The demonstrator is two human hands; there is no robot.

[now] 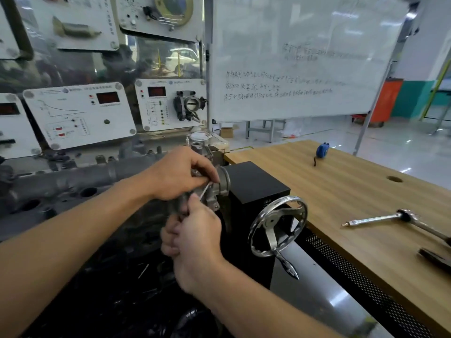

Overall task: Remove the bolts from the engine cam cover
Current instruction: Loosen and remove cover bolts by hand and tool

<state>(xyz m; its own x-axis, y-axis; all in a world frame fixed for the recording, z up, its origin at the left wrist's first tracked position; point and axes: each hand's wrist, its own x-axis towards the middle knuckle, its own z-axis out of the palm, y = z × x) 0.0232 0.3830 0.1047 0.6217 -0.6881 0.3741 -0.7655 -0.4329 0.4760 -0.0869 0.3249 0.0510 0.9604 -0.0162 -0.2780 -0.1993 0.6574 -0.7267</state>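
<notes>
left hand [179,174] and right hand [195,240] pinch a thin rod [206,189].

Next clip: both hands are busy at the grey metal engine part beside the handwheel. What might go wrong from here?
1. The left hand pinches the thin silver tool with fingertips only; that light grip may slip, dropping it into the dark clutter below.
2. The right hand works close to the silver spoked handwheel; a sudden slip might bang knuckles against it.

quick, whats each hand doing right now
Left hand: pinches a thin metal rod.
Right hand: fingers curled, what it grips cannot be told.
</notes>
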